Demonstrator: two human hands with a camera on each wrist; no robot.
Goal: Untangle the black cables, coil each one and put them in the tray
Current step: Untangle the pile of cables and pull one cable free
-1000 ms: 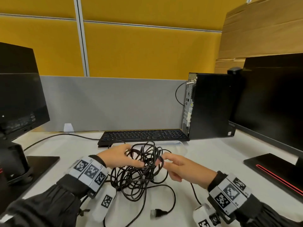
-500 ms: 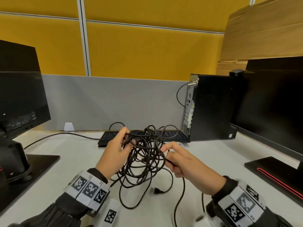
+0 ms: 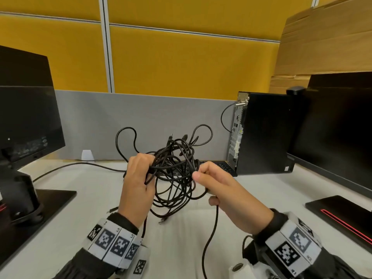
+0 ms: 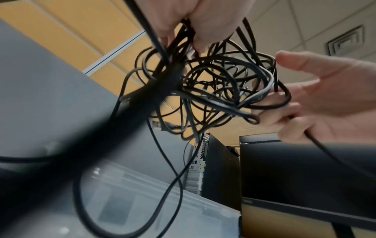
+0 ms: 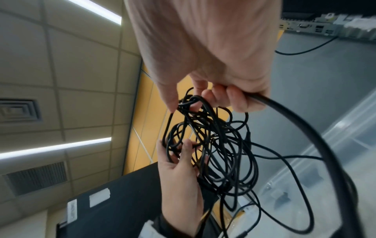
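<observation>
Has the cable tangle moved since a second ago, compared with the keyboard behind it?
Yes. The cable tangle has gone up: it lay on the desk in front of the keyboard, and now both hands hold it above the desk, covering most of the keyboard.

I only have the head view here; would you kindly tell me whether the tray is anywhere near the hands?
Observer: Yes. The left wrist view shows a clear tray on the desk beyond the cable tangle, beside the computer tower.
Operator: Thank you. How does the right hand hold its cable?
Observer: In the right wrist view, the right hand curls its lower fingers round one thicker cable.
Operator: And the left hand?
Observer: The left hand grips several loops, with its thumb across them.
</observation>
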